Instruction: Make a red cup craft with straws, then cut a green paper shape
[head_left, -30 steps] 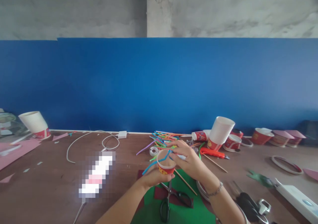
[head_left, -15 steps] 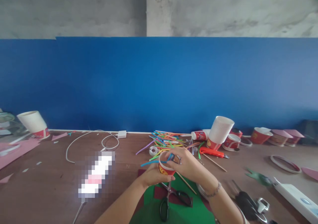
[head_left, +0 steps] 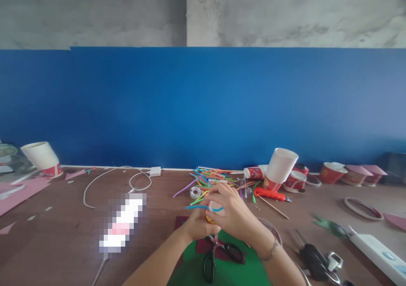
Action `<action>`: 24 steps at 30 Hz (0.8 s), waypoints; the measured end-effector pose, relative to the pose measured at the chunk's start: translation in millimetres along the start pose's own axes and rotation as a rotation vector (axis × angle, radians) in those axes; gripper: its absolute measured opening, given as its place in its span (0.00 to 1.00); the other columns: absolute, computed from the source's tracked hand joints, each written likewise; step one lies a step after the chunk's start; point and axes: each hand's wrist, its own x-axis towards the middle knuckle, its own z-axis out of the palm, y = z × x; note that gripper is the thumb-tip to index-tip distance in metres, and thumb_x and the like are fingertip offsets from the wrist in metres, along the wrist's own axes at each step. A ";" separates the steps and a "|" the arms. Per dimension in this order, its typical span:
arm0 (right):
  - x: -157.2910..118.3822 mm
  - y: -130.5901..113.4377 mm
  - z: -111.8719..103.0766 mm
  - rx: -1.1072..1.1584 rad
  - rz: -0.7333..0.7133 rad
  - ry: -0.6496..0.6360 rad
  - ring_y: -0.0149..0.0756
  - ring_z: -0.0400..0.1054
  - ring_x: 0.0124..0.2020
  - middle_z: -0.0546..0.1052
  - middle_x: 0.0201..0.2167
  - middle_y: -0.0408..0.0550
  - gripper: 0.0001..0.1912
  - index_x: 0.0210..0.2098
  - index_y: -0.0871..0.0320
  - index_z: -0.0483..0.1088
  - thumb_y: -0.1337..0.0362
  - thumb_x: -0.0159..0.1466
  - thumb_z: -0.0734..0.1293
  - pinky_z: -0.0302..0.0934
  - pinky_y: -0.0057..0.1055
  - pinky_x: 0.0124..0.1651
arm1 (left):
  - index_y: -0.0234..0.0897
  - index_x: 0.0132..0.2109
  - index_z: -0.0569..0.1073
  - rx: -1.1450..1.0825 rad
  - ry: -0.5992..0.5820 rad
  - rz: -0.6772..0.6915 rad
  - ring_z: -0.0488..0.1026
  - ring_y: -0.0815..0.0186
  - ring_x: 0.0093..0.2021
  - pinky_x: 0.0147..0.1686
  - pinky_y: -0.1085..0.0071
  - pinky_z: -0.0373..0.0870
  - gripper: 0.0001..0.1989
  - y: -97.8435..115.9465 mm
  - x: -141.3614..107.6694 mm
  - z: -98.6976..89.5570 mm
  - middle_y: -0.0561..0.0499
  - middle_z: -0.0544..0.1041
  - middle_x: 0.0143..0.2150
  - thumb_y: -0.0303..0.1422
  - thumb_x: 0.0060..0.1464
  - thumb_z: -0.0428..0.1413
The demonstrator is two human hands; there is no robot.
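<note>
My left hand (head_left: 198, 226) is wrapped round a small red and white paper cup (head_left: 216, 207) at the lower middle. Over the cup's top and right side lies my right hand (head_left: 231, 210), its fingers curled round the rim and hiding much of it. A blue strip (head_left: 197, 207) crosses the cup and sticks out to the left. Black-handled scissors (head_left: 215, 246) lie just below the hands on green paper (head_left: 250, 273) and dark red paper (head_left: 203, 246).
Colourful strips (head_left: 215, 175) lie behind the hands, beside a tape roll (head_left: 195, 192). To the right are stacked cups (head_left: 281, 167), an orange cutter (head_left: 269, 194), a wooden stick (head_left: 274, 207) and a glue gun (head_left: 374, 252). A blurred-out lit device (head_left: 123, 222) lies left.
My right hand has closed over the cup's rim, covering more of the opening. The cup and blue strip have shifted slightly right, and the strip's left end is higher.
</note>
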 end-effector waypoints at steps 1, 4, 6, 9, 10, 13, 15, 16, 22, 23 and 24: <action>-0.4 -1.7 2.4 -0.045 -0.031 -0.016 0.40 0.63 0.42 0.73 0.39 0.47 0.10 0.34 0.53 0.74 0.70 0.54 0.65 0.55 0.37 0.46 | 0.32 0.31 0.71 0.021 0.000 0.020 0.67 0.68 0.31 0.31 0.73 0.65 0.12 -2.8 0.5 0.5 0.53 0.71 0.29 0.21 0.34 0.60; -0.5 -3.7 13.0 -0.129 -0.076 -0.047 0.39 0.63 0.36 0.74 0.29 0.46 0.08 0.27 0.55 0.73 0.71 0.56 0.63 0.53 0.36 0.42 | 0.32 0.29 0.71 0.072 -0.003 0.061 0.68 0.66 0.33 0.31 0.73 0.66 0.10 -6.9 0.8 0.9 0.52 0.72 0.30 0.21 0.33 0.60; 0.1 -2.7 20.2 -0.131 -0.087 -0.029 0.37 0.63 0.33 0.73 0.25 0.46 0.08 0.27 0.56 0.72 0.72 0.57 0.62 0.53 0.35 0.40 | 0.32 0.28 0.71 0.089 -0.008 0.073 0.68 0.64 0.35 0.32 0.72 0.66 0.09 -5.3 0.6 0.9 0.50 0.73 0.30 0.22 0.34 0.60; 0.8 -0.7 27.1 -0.059 -0.073 0.044 0.36 0.65 0.32 0.75 0.27 0.46 0.08 0.31 0.57 0.71 0.73 0.56 0.62 0.53 0.35 0.41 | 0.31 0.32 0.72 0.099 -0.017 0.093 0.69 0.62 0.36 0.33 0.71 0.67 0.12 1.9 1.0 1.6 0.49 0.74 0.31 0.22 0.34 0.60; 1.1 -0.4 27.9 -0.025 -0.052 0.068 0.36 0.66 0.32 0.75 0.28 0.46 0.09 0.32 0.57 0.71 0.73 0.56 0.62 0.54 0.35 0.41 | 0.31 0.33 0.73 0.086 -0.019 0.098 0.70 0.62 0.36 0.33 0.71 0.67 0.13 4.7 1.3 2.0 0.49 0.74 0.32 0.22 0.33 0.60; 2.5 0.5 25.1 0.077 0.006 0.106 0.37 0.68 0.35 0.77 0.32 0.46 0.08 0.35 0.56 0.71 0.71 0.59 0.61 0.55 0.35 0.43 | 0.31 0.37 0.73 -0.005 -0.025 0.079 0.70 0.63 0.34 0.32 0.71 0.67 0.18 11.6 1.5 2.4 0.49 0.74 0.33 0.20 0.32 0.60; 3.9 3.7 18.2 0.133 0.022 0.124 0.39 0.68 0.40 0.77 0.36 0.46 0.09 0.38 0.54 0.71 0.67 0.61 0.60 0.56 0.37 0.46 | 0.31 0.37 0.73 -0.072 -0.046 0.020 0.70 0.63 0.34 0.33 0.71 0.67 0.16 14.3 0.7 1.5 0.49 0.75 0.33 0.22 0.35 0.60; 4.6 6.8 13.2 0.158 0.037 0.142 0.39 0.68 0.42 0.77 0.39 0.47 0.10 0.40 0.54 0.71 0.66 0.63 0.59 0.56 0.37 0.47 | 0.31 0.38 0.74 -0.102 -0.061 -0.011 0.70 0.63 0.35 0.35 0.70 0.67 0.15 15.2 0.0 0.6 0.49 0.75 0.33 0.24 0.36 0.60; 3.7 38.5 -18.1 0.192 0.293 0.227 0.41 0.69 0.42 0.76 0.39 0.50 0.12 0.39 0.57 0.72 0.59 0.62 0.60 0.61 0.37 0.45 | 0.32 0.43 0.75 -0.222 -0.001 -0.100 0.71 0.61 0.41 0.42 0.67 0.66 0.21 17.3 -4.0 -4.9 0.46 0.76 0.40 0.31 0.38 0.64; 3.1 41.6 -20.8 0.188 0.309 0.196 0.42 0.69 0.41 0.76 0.39 0.51 0.12 0.39 0.57 0.72 0.59 0.61 0.61 0.62 0.37 0.44 | 0.33 0.44 0.75 -0.232 0.028 -0.109 0.70 0.61 0.41 0.42 0.66 0.66 0.22 17.1 -4.3 -5.7 0.45 0.76 0.40 0.31 0.38 0.64; 2.7 43.0 -22.5 0.189 0.311 0.167 0.42 0.69 0.42 0.76 0.39 0.51 0.12 0.39 0.57 0.72 0.59 0.60 0.62 0.62 0.38 0.44 | 0.33 0.44 0.74 -0.241 0.057 -0.115 0.70 0.61 0.41 0.42 0.66 0.66 0.22 16.9 -4.6 -6.6 0.45 0.76 0.41 0.32 0.37 0.64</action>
